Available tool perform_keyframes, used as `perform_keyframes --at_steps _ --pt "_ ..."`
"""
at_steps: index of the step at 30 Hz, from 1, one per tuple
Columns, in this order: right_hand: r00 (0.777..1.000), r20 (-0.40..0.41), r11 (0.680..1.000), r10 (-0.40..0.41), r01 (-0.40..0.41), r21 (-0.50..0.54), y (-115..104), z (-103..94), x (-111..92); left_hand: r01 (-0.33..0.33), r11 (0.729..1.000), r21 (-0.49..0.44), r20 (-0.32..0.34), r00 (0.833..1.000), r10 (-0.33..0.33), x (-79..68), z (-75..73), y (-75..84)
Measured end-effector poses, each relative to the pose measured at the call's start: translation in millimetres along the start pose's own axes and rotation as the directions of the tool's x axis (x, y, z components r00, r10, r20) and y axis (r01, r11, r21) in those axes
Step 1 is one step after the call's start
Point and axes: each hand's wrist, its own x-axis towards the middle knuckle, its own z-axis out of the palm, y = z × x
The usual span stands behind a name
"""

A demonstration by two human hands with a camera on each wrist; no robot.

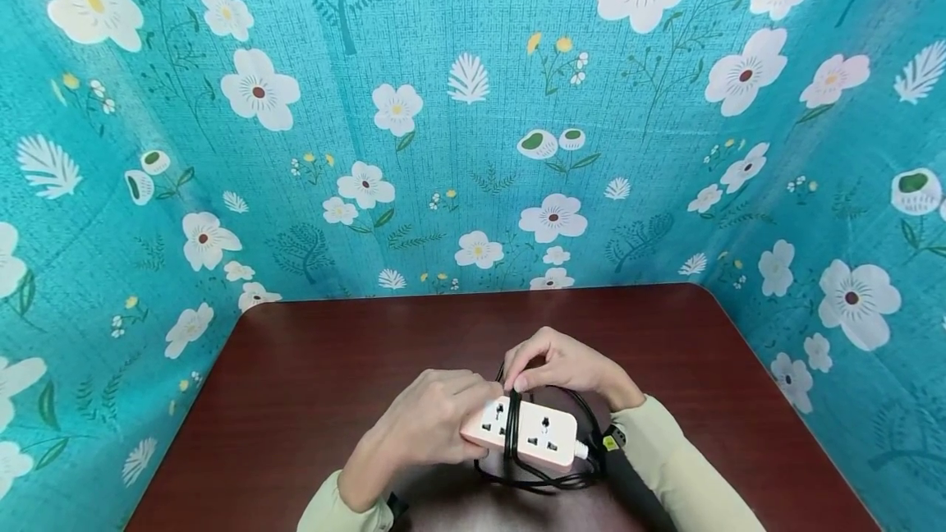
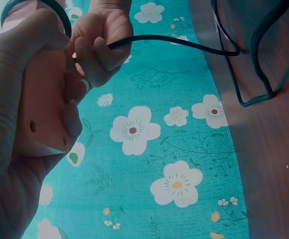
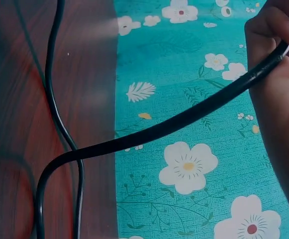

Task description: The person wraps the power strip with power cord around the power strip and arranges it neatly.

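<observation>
A white and pale pink power strip [image 1: 559,439] with several sockets is held at its left end by the left hand [image 1: 436,417]. In the left wrist view, that hand's fingers curl round the strip's pinkish side [image 2: 42,99]. Turns of black power cord [image 1: 512,433] cross over the strip's face near its middle. Just above the strip, the right hand [image 1: 565,361] pinches the cord at its far edge. From the right hand's fingers [image 3: 266,25], the cord [image 3: 169,124] slants down to the table in the right wrist view. Loose loops of cord lie round the strip's right end.
The dark red-brown table [image 1: 332,360] extends around both hands. Behind it and at both sides hangs a turquoise cloth [image 1: 429,146] with white flowers. A black device with a yellow label [image 1: 610,442] sits by the right wrist.
</observation>
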Motion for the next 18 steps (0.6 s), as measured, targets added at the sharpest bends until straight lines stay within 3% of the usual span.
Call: perform_keyframes --at_steps 5,9,15,18 --pt "0.977 -0.191 0.988 0.096 -0.116 -0.099 -2 -1.0 -3 0.086 0.988 -0.124 -0.101 0.990 -0.099 5.7 -11.8 -7.7" --pt "0.954 -0.293 0.980 0.066 -0.117 -0.160 -5 -1.4 -5 0.134 0.981 -0.141 -0.148 0.977 -0.155 12.0 -20.1 -13.7" --pt "0.951 -0.308 0.979 -0.014 -0.051 -0.199 -9 5.2 -7 0.160 0.982 -0.095 -0.180 0.968 -0.175 16.2 -19.1 -15.3" --pt "0.956 -0.281 0.979 -0.085 0.028 -0.203 -6 10.3 -4 0.183 0.979 -0.086 -0.190 0.962 -0.196 16.7 -16.6 -14.5"
